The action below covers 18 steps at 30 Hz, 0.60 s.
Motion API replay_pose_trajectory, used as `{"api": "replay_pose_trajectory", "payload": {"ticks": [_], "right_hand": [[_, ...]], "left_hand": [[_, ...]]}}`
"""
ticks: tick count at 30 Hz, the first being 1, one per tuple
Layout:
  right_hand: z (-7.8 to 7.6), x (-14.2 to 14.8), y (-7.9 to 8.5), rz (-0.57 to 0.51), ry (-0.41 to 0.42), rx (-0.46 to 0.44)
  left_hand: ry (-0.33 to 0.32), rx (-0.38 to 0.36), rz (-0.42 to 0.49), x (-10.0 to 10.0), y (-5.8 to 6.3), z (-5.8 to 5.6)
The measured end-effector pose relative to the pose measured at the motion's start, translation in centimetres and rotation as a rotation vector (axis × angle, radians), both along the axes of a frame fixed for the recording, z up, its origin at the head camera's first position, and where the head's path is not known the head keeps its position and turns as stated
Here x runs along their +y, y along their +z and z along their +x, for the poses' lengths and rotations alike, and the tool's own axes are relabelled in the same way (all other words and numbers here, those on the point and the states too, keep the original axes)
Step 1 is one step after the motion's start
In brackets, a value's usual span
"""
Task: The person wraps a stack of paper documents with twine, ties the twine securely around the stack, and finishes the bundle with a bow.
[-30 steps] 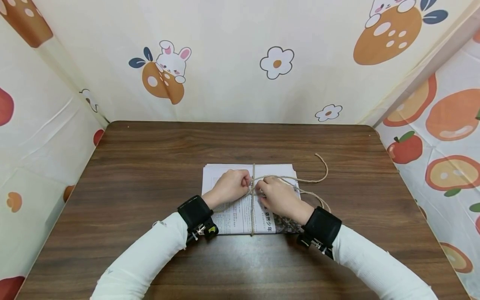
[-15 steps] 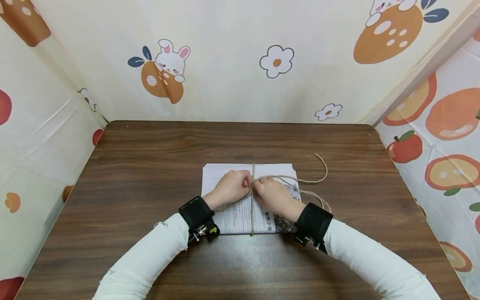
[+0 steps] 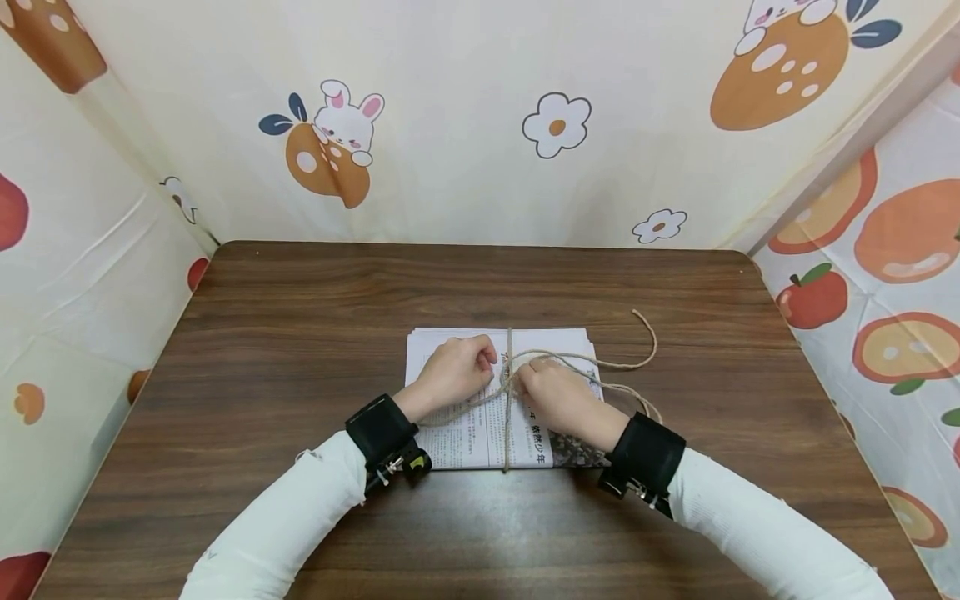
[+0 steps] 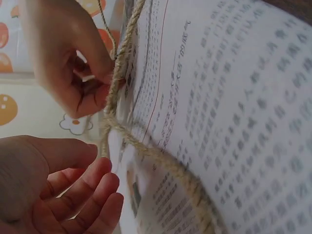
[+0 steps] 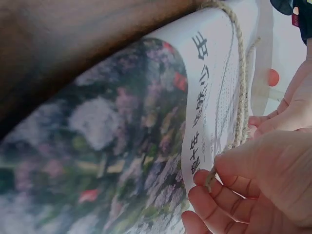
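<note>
1. White sleeve point(image 3: 281, 521) on the far left, then a black wrist strap point(image 3: 382, 429).
2. Left hand point(image 3: 453, 371) is over the left half of the paper stack point(image 3: 457, 446), fingers loosely bent with nothing in them, just beside the cord point(image 3: 508, 433).
3. That stack's lying flat mid-table point(image 3: 300, 333), cord running front to back across it and crossing itself near the middle.
4. Right hand point(image 3: 558, 396) has a cord end pinched between thumb and fingers, near the crossing.
5. Loose cord trails past the stack's right edge, kinda curvy.
</note>
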State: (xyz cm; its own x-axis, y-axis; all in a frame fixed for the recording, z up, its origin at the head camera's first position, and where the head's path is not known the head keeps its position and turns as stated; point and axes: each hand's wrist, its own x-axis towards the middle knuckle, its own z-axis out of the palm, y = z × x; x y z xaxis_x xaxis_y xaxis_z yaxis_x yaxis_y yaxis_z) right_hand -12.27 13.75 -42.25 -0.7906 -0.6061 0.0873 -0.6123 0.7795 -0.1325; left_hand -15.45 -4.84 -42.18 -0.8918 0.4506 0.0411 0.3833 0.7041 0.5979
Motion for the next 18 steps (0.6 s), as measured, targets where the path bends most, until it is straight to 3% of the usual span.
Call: {"api": "replay_pose_trajectory", "payload": {"ticks": [3, 7, 11, 18], "right_hand": [[0.4, 0.5, 0.2, 0.004, -0.001, 0.011], [1.0, 1.2, 0.7, -0.002, 0.002, 0.017], [1.6, 1.7, 1.1, -0.012, -0.001, -0.007], [2.1, 1.8, 1.5, -0.068, 0.020, -0.004]], "left_hand": [[0.000, 0.027, -0.007, -0.2, 0.3, 0.2], [-0.050, 0.081, -0.011, -0.1, 0.9, 0.7], [-0.146, 0.154, -0.049, 0.4, 1.2, 1.5], [-0.327, 0.330, -0.189, 1.9, 1.0, 2.5]]}}
